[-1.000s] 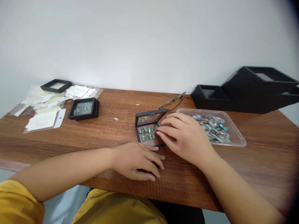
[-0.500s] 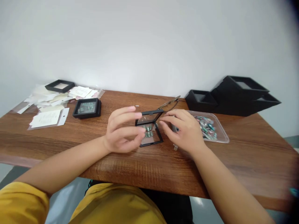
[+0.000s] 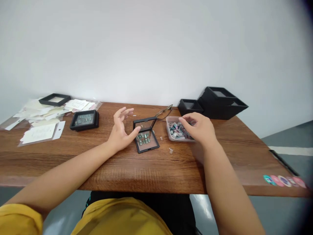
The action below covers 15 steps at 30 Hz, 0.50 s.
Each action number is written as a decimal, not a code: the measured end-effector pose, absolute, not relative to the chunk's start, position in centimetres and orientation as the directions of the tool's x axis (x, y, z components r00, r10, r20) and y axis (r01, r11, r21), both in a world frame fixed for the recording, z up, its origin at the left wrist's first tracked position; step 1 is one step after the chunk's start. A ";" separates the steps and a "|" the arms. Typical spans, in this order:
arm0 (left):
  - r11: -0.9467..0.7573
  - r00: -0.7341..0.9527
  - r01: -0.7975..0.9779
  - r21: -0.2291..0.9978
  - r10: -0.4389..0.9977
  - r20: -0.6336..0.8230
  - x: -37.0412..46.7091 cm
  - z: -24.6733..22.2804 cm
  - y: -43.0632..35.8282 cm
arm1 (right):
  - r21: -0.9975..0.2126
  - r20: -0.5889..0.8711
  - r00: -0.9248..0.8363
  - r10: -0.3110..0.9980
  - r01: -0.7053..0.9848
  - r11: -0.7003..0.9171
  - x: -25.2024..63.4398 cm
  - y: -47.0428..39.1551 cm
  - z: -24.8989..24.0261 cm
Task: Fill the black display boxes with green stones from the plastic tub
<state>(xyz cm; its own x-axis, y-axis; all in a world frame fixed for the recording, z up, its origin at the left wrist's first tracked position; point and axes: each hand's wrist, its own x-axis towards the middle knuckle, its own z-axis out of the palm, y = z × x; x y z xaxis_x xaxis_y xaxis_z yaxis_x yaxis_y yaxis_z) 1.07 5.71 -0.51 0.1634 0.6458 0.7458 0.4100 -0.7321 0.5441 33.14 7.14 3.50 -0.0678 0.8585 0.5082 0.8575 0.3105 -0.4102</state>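
In the head view, the left hand point(image 3: 121, 132) is spreading its fingers, thumb at one open case point(image 3: 147, 151) holding two rows of green nails point(image 3: 144, 139). At three o'clock from it, the right hand point(image 3: 201, 128) is curling over one tub point(image 3: 180, 139) (whether it is pinching anything, I cannot tell).

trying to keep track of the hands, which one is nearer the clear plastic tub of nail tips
Right: the right hand is over the tub's right side; the left hand is beyond the open case.
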 end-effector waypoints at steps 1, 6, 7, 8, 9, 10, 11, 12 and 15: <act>-0.730 0.156 0.410 0.547 0.647 0.747 1.1 -0.5 5.7 | -0.419 0.467 -0.078 0.881 0.858 0.298 33.9 7.3 3.4; -0.764 0.168 0.391 0.514 0.608 0.776 1.1 -0.4 5.6 | -0.443 0.323 -0.179 0.929 0.840 0.315 35.6 7.6 3.1; -0.769 0.181 0.380 0.515 0.607 0.774 1.2 -0.4 5.6 | -0.443 0.301 -0.206 0.931 0.834 0.328 35.6 7.7 3.1; -0.772 0.192 0.369 0.518 0.609 0.770 1.2 -0.3 5.5 | -0.444 0.285 -0.227 0.931 0.830 0.338 35.6 7.7 3.1; -0.773 0.200 0.359 0.523 0.611 0.766 1.3 -0.3 5.5 | -0.447 0.277 -0.237 0.931 0.826 0.344 35.6 7.7 3.1; -0.772 0.206 0.350 0.530 0.616 0.761 1.3 -0.3 5.4 | -0.453 0.275 -0.238 0.931 0.823 0.344 35.6 7.7 3.0; -0.772 0.212 0.342 0.535 0.619 0.757 1.4 -0.3 5.4 | -0.463 0.276 -0.233 0.932 0.818 0.341 35.6 7.7 3.0; -0.771 0.218 0.336 0.541 0.622 0.752 1.4 -0.3 5.3 | -0.476 0.277 -0.225 0.934 0.812 0.337 35.5 7.7 3.0; -0.770 0.243 0.321 0.552 0.630 0.737 1.4 -0.3 5.2 | -0.540 0.273 -0.181 0.945 0.784 0.306 35.5 7.4 2.9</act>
<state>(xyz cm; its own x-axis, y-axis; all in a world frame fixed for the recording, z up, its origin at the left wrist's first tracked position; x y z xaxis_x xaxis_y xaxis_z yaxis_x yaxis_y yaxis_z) 1.40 5.20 -0.34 0.2428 0.6303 0.7374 0.3208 -0.7695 0.5522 35.53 7.41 2.89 -0.1807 0.9448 0.2735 0.7838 0.3063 -0.5402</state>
